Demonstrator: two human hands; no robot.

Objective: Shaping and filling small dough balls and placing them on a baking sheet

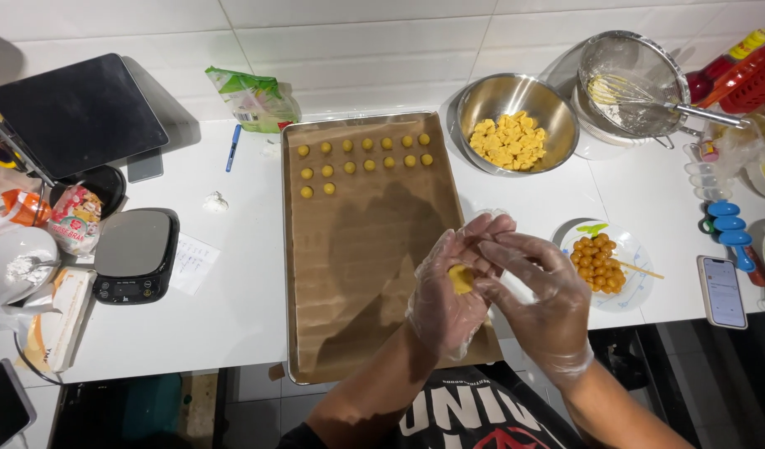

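Small yellow balls fill only the far end of the tray; most of it is bare.

The gloved left hand [450, 291] cups a small round yellow dough piece [460, 278], and the gloved right hand [538, 291] pinches it, above the near right corner of the long metal tray lined with brown paper [361, 274] on the white surface [233, 283]. The piece is round, so it points no way. Eighteen little yellow balls [366, 155] sit in rows; a round steel bowl of yellow dough bits [515, 125] waits by the far edge.

A home kitchen set up for baking.

A lined baking tray [370, 249] sits on a white counter [233, 308] against white wall tiles [357, 41]; left of the tray a kitchen scale [135, 254], right of it a steel bowl [517, 120] and a whisk in a sieve [632, 83].
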